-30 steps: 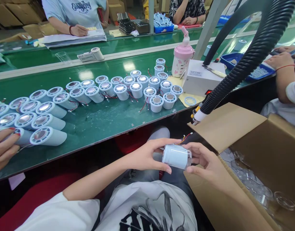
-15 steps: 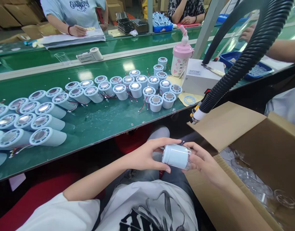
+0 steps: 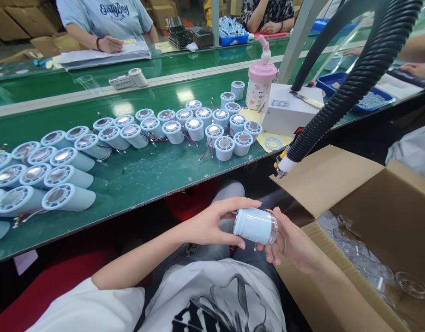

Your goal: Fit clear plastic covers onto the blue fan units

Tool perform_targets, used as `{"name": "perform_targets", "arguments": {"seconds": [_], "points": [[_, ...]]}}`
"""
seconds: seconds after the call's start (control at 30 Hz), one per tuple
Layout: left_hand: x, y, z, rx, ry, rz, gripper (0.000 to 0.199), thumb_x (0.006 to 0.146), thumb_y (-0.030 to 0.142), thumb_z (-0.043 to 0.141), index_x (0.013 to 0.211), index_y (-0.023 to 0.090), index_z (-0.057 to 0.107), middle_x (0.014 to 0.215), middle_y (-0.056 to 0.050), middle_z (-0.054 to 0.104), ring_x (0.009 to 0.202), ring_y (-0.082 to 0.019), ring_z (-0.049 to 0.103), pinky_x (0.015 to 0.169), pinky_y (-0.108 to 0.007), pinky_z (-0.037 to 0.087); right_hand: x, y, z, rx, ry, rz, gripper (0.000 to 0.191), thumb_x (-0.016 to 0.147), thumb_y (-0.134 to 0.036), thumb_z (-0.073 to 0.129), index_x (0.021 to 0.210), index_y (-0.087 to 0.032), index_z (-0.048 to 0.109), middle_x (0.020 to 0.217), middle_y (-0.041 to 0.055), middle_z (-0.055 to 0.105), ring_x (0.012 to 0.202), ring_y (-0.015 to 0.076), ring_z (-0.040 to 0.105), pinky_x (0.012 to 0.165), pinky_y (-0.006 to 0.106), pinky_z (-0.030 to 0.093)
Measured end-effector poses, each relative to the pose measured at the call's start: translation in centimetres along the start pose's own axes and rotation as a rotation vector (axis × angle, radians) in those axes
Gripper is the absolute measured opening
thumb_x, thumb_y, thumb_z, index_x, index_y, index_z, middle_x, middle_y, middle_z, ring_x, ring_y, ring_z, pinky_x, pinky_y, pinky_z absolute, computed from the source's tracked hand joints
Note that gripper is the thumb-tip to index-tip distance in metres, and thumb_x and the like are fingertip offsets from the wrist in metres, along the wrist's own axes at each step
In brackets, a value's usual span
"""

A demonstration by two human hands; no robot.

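The left hand [image 3: 212, 223] grips a pale blue cylinder [image 3: 254, 225] between thumb and fingers, its axis roughly horizontal above the lap. The right hand [image 3: 291, 240] is positioned at the cylinder's clear end; whether it grips is not discernible. Similar blue cups [image 3: 224, 148] stand in rows on the green bench [image 3: 139, 173], with thin wires among them. At the bench edge, a blue ring [image 3: 273, 144] lies near a white box-shaped unit [image 3: 283, 110]. A black ribbed hose [image 3: 354, 78] extends above an open carton [image 3: 332, 180] containing clear plastic parts [image 3: 362, 258].
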State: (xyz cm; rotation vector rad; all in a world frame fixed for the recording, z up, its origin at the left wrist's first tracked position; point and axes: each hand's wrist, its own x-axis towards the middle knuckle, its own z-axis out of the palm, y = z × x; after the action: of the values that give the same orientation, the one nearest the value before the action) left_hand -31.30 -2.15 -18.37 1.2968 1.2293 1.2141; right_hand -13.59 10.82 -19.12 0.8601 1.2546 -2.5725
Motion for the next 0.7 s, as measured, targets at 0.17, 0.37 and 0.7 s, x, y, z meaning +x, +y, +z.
{"name": "perform_targets", "arguments": {"seconds": [0.17, 0.37, 0.7], "points": [[0.0, -0.3, 0.1, 0.004, -0.011, 0.063, 0.074, 0.066, 0.019, 0.081, 0.132, 0.032, 0.052, 0.145, -0.01, 0.044, 0.134, -0.028, 0.041, 0.102, -0.04, 0.045, 0.1, 0.2, -0.3, 0.092, -0.083, 0.113, 0.063, 0.088, -0.07, 0.038, 0.076, -0.013, 0.061, 0.057, 0.005, 0.065, 0.039, 0.0085, 0.06, 0.033, 0.01, 0.042], [-0.1, 0.3, 0.5, 0.025, 0.008, 0.039, 0.064, 0.071, 0.019, 0.077, 0.129, 0.028, 0.054, 0.131, -0.01, 0.052, 0.122, -0.025, 0.051, 0.093, -0.034, 0.051, 0.2, 0.4, -0.4, 0.038, -0.124, 0.193, 0.076, 0.09, -0.073, 0.017, 0.07, -0.012, 0.059, 0.049, 0.0035, 0.058, 0.031, 0.0053, 0.051, 0.027, 0.008, 0.032], [0.0, 0.8, 0.8, -0.252, 0.033, -0.239, 0.062, 0.076, 0.027, 0.073, 0.132, 0.024, 0.045, 0.116, -0.009, 0.059, 0.098, -0.02, 0.063, 0.085, -0.035, 0.054, -0.4, 1.8, -2.7, -0.959, 0.07, -1.045, 0.067, 0.082, -0.017, 0.071, 0.136, -0.044, 0.042, 0.152, -0.0001, 0.032, 0.136, 0.0287, 0.036, 0.108, 0.052, 0.038]]}}
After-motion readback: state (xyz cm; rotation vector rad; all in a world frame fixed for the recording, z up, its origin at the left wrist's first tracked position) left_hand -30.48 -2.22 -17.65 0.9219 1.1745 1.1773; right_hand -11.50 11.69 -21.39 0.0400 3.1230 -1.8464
